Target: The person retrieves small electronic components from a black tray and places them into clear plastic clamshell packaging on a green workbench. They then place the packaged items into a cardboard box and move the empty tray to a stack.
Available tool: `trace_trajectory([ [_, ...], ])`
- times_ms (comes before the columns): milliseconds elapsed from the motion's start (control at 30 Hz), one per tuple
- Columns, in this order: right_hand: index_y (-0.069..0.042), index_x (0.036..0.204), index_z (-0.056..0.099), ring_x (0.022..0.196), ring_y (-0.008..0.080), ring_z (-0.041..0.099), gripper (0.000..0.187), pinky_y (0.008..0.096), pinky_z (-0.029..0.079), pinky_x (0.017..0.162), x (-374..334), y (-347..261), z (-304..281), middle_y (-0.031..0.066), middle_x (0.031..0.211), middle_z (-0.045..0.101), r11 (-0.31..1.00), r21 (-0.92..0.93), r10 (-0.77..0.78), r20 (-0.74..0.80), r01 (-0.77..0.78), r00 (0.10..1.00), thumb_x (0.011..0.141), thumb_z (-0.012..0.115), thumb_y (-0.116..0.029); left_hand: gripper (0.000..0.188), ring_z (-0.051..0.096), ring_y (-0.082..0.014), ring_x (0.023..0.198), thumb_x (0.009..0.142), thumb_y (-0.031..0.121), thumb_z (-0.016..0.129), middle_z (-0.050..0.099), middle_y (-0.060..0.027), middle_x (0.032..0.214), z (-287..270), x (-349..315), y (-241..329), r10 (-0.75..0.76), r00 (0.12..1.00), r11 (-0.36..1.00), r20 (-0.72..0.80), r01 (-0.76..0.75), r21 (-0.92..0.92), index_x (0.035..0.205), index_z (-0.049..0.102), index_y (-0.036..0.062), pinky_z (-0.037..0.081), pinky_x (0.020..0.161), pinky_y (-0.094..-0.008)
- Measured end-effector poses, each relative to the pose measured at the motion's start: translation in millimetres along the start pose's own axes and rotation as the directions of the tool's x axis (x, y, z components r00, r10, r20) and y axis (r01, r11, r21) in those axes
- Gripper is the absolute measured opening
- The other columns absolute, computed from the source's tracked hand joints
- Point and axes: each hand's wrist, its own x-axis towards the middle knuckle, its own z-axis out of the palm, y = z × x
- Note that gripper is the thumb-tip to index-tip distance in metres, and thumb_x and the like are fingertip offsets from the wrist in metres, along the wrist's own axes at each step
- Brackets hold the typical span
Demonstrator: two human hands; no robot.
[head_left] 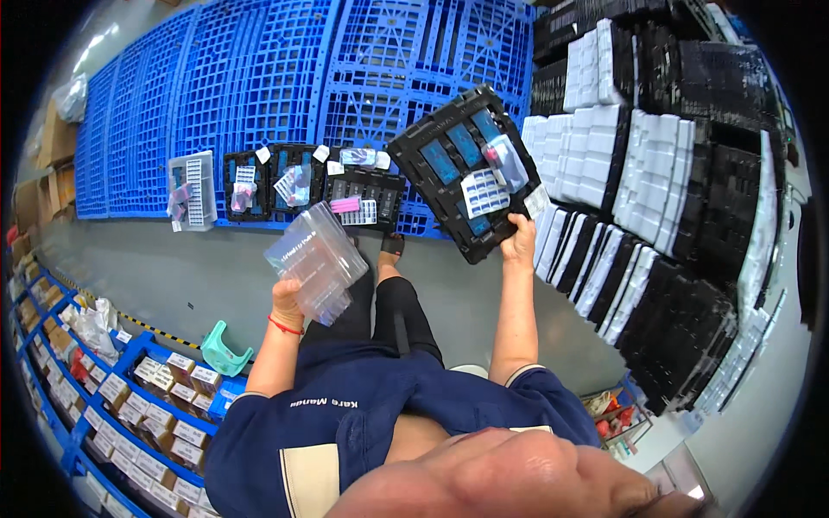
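Observation:
My left hand (287, 300), with a red cord at the wrist, is closed on the edge of a clear plastic tray (321, 252), perhaps several nested together. My right hand (518, 242) grips the lower corner of a black tray (413, 153), held tilted above the pallet's front edge. Blue rectangular pieces (464, 141) sit in its pockets. On top lie a sheet of white-and-blue labels (486, 192) and a clear bag (511, 166) with something pink inside. A white slip (536, 202) shows at the tray's edge beside my right hand.
Along the front of the blue plastic pallets (250, 78) lie black trays (367, 186) and a pale tray (200, 192) with label sheets and bags. White and black trays (574, 147) are stacked at right. Lower left are a shelf of small boxes (160, 414) and a green stool (226, 349).

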Motion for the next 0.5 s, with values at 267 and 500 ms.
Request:
trace_trajectory([
  [267,0.003,0.114,0.048,0.094,0.0260,0.059,0.052,0.0378,0.049,0.086,-7,-106,56,0.0111,0.106,0.058,0.998,0.017,-0.054,0.036,0.054,0.998,0.064,0.047,0.011,0.077,0.047,-0.0322,0.114,0.063,0.019,0.068,0.047,-0.0164,0.124,45,25,56,0.098,0.992,0.995,0.079,-0.097,-0.016,0.130,0.035,-0.0004,0.037,0.098,-0.0441],
  [500,0.003,0.101,0.055,0.080,0.0248,0.061,0.037,0.0369,0.052,0.074,81,-141,111,0.0099,0.093,0.059,0.996,0.072,-0.043,-0.032,0.045,0.999,0.065,0.048,0.007,0.074,0.047,-0.0336,0.113,0.066,0.022,0.067,0.047,-0.0169,0.124,68,129,126,0.209,0.969,0.978,0.130,-0.204,-0.051,0.130,0.035,0.0009,0.037,0.098,-0.0466],
])
